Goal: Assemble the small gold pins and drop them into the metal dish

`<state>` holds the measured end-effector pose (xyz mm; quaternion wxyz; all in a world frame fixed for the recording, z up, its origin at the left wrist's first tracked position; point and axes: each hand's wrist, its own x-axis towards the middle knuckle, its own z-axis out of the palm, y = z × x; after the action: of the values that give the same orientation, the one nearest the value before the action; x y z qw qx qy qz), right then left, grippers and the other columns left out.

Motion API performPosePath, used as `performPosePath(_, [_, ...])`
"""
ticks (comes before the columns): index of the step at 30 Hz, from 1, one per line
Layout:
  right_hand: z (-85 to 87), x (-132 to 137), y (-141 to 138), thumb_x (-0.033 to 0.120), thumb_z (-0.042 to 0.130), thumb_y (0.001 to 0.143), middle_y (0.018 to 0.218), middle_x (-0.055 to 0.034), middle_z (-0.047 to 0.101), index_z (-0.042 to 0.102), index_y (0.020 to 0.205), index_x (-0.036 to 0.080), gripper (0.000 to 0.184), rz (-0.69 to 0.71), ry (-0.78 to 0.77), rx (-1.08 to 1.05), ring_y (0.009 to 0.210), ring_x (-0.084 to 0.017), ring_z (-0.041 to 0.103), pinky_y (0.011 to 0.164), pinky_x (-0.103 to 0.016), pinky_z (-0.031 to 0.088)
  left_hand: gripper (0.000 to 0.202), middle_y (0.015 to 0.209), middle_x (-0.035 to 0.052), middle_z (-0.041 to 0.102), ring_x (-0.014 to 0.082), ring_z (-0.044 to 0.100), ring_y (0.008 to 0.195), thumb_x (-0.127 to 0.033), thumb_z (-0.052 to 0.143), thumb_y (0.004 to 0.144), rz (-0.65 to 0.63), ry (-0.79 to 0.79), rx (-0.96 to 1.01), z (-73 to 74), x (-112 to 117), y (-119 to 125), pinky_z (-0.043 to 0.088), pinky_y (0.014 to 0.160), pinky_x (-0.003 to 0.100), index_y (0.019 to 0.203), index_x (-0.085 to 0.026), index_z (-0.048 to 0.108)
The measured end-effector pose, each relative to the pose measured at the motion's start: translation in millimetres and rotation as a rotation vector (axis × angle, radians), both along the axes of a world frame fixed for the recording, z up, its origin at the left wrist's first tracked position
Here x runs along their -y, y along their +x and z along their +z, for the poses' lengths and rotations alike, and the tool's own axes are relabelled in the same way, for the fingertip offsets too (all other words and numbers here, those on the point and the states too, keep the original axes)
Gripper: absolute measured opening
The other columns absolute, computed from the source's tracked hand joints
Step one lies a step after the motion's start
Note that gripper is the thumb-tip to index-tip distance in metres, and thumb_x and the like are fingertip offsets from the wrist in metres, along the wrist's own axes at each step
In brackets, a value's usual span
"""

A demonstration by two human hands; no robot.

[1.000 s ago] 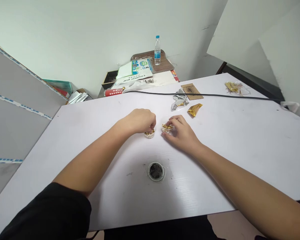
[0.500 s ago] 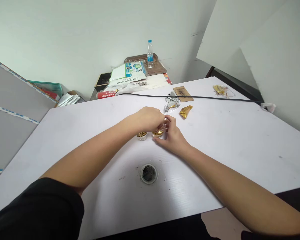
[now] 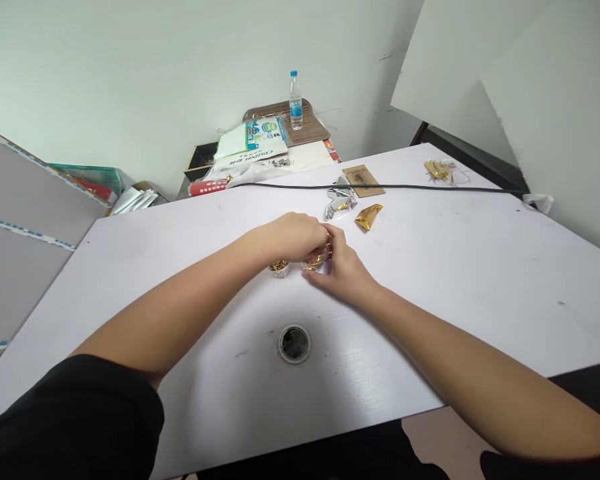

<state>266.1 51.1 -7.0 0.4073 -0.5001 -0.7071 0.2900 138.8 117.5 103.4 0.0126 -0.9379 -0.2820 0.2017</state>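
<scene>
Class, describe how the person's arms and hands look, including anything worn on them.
The left hand and right hand are ungloved, wrists without a watch. A plain black sleeve covers the left upper arm; black fabric shows beside the right arm.

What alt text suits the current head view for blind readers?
The right hand curls around a small clear round cup of gold-coloured pieces on a white table, with the left hand bent over it. A similar cup stands to the left; a shiny gold foil packet lies beyond.
</scene>
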Motion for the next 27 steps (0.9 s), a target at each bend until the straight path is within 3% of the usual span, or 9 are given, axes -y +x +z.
performPosePath(6, [-0.1,-0.1,2.4,0.026,0.071,0.072,0.116,-0.0107,0.06,0.023,0.142,0.025,0.085,0.0,0.007,0.004,0.098,-0.024,0.064,0.086,-0.04,0.051,0.015,0.086,0.0022,0.07,0.0166,0.06,0.076,-0.026,0.056,0.088,-0.004,-0.073,0.259,-6.6,-8.2,-18.3,0.032,0.06,0.027,0.09,-0.024,0.07])
performPosePath(11, [2.5,0.3,3.1,0.028,0.072,0.071,0.109,-0.0084,0.058,0.028,0.141,0.024,0.083,-0.03,-0.01,0.045,0.094,-0.023,0.062,0.085,-0.043,0.052,0.016,0.094,0.0049,0.066,0.016,0.059,0.082,-0.026,0.047,0.093,0.081,-0.051,0.621,-4.6,-1.8,-43.6,0.038,0.067,0.027,0.089,-0.016,0.059])
performPosePath(15, [-2.0,-4.8,5.3,0.029,0.073,0.073,0.118,-0.0107,0.053,0.036,0.136,0.024,0.073,-0.035,-0.024,0.001,0.103,-0.024,0.06,0.091,-0.045,0.052,0.014,0.076,0.0004,0.061,0.01,0.056,0.061,-0.027,0.048,0.094,0.267,-0.171,1.106,-6.3,30.4,-72.9,0.042,0.06,0.023,0.084,-0.017,0.048])
performPosePath(18, [-6.2,-7.7,9.0,0.035,0.075,0.073,0.13,-0.0147,0.044,0.034,0.137,0.022,0.077,-0.014,0.032,0.052,0.116,-0.028,0.054,0.099,-0.048,0.049,0.017,0.066,-0.002,0.056,0.0081,0.053,0.053,-0.031,0.047,0.097,0.384,-0.302,1.431,-27.9,70.2,-94.6,0.042,0.053,0.021,0.085,-0.019,0.044])
performPosePath(21, [1.2,-5.0,9.7,0.043,0.077,0.072,0.138,-0.0191,0.034,0.021,0.145,0.02,0.094,0.046,0.253,0.131,0.131,-0.032,0.041,0.108,-0.052,0.039,0.019,0.065,-0.0016,0.055,0.0074,0.051,0.051,-0.031,0.046,0.097,0.372,-0.574,1.371,-60.3,106.2,-110.9,0.042,0.051,0.02,0.083,-0.018,0.044])
performPosePath(22, [7.6,-3.5,7.9,0.043,0.074,0.076,0.138,-0.0195,0.034,0.022,0.145,0.019,0.09,0.055,0.345,0.159,0.132,-0.032,0.038,0.109,-0.052,0.037,0.018,0.063,-0.0022,0.055,0.0071,0.05,0.05,-0.029,0.047,0.096,0.386,-0.659,1.302,-70.2,114.3,-114.6,0.041,0.05,0.02,0.082,-0.018,0.045])
performPosePath(24, [25.4,-2.3,0.4,0.034,0.063,0.087,0.133,-0.0177,0.042,0.04,0.135,0.018,0.056,0.052,0.462,0.276,0.129,-0.032,0.04,0.106,-0.052,0.036,0.016,0.061,-0.0031,0.054,0.0071,0.049,0.051,-0.025,0.049,0.093,0.444,-0.78,1.175,-85.1,123.6,-119.4,0.04,0.051,0.019,0.08,-0.018,0.046])
performPosePath(26, [46.6,-5.9,-12.4,0.026,0.053,0.093,0.119,-0.0123,0.056,0.062,0.107,0.02,0.017,0.109,0.452,0.501,0.117,-0.029,0.048,0.099,-0.049,0.036,0.012,0.061,-0.0033,0.054,0.0072,0.049,0.054,-0.021,0.052,0.089,0.502,-0.839,1.114,-92.6,124.9,-121.2,0.041,0.054,0.02,0.079,-0.017,0.048])
performPosePath(27, [57.1,-9.9,-20.3,0.023,0.051,0.094,0.111,-0.0104,0.06,0.067,0.095,0.02,0.016,0.158,0.443,0.602,0.109,-0.028,0.052,0.095,-0.047,0.036,0.01,0.061,-0.0033,0.055,0.0074,0.05,0.055,-0.02,0.053,0.087,0.531,-0.867,1.109,-94.1,123.9,-121.4,0.042,0.055,0.02,0.079,-0.017,0.049])
